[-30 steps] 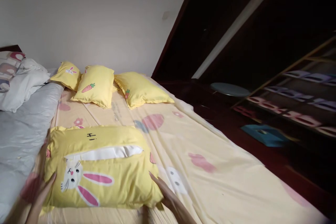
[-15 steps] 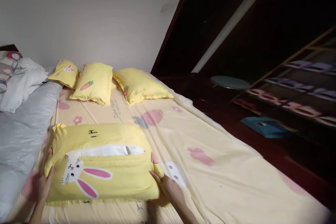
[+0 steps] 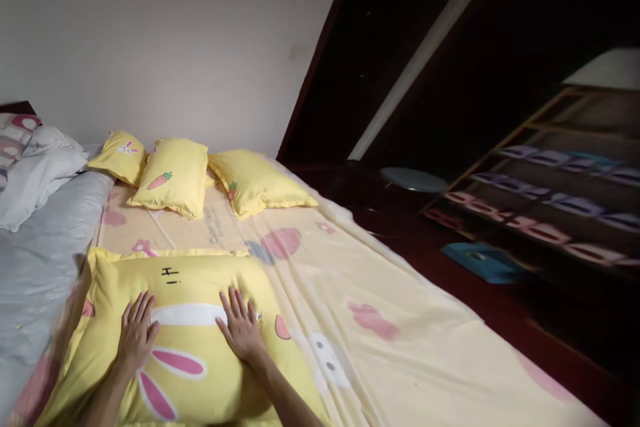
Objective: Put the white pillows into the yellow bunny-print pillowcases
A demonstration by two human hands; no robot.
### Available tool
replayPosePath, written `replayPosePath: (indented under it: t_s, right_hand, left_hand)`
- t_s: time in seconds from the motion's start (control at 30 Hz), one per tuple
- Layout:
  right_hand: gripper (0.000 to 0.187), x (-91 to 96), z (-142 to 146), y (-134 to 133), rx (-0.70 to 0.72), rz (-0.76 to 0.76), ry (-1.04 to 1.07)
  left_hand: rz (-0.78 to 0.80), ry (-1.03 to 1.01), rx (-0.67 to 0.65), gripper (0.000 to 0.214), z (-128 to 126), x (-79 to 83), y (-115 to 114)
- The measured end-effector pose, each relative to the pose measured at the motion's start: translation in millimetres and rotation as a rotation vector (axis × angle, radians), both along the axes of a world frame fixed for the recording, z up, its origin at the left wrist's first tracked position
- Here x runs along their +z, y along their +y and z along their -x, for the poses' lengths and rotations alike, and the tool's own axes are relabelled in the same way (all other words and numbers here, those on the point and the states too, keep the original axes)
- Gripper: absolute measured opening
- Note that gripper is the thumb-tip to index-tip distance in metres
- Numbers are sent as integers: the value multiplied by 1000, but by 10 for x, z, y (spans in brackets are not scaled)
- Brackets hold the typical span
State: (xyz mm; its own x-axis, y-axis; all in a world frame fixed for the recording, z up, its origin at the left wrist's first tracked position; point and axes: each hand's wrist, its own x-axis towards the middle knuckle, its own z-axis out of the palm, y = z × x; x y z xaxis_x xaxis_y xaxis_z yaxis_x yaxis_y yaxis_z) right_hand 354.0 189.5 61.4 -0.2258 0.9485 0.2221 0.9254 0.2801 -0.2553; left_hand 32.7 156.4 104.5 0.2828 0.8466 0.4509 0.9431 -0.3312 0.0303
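A yellow pillow with a rabbit print and the letters "Hi" [image 3: 200, 360] lies on the bed in front of me. Its white inner pillow shows through a slit across the cover. My left hand [image 3: 136, 333] lies flat on the pillow's left half, fingers spread. My right hand [image 3: 241, 327] rests flat on the pillow by the right end of the slit, fingers spread too. Neither hand holds anything.
The bed has a pale yellow sheet [image 3: 400, 347] with pink prints. Three small yellow pillows [image 3: 173, 175] lie at its head by the wall. A grey duvet [image 3: 40, 247] and white pillow lie left. Right of the bed are a dark floor, a blue box [image 3: 480, 261] and a shelf.
Both hands left the pillow's side edges and now lie flat on top of it. The pillow sits closer to me and lower in view.
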Motion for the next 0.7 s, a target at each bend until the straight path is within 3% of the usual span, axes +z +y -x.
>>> replayPosePath:
  t_s: [0.1,0.17,0.27,0.33,0.47,0.57,0.7]
  right_hand:
    - [63,141,-144,-17,-11,74,42]
    - [63,322,-245,-88,52,111,65]
    - [79,519,-354,-223,289,123,20]
    - [81,579,-379,-271,357,86,-23]
    - [44,645,-325,-248,269,-69,16]
    - [29,710,-297,-196,276,-107,32]
    - [17,807,-337,-90,275,-89,16]
  left_hand:
    - [-45,-13,-27,50,127,-64,37]
    - [-33,25,-117,54,177,32,-36]
    - [37,92,-266,65,171,229,-239]
    - [83,71,-262,52,128,330,-341]
    - [232,-20,-141,23,47,464,-315]
    - [308,-23,-111,20,30,549,-174]
    - [294,-13,-82,23,8,608,5]
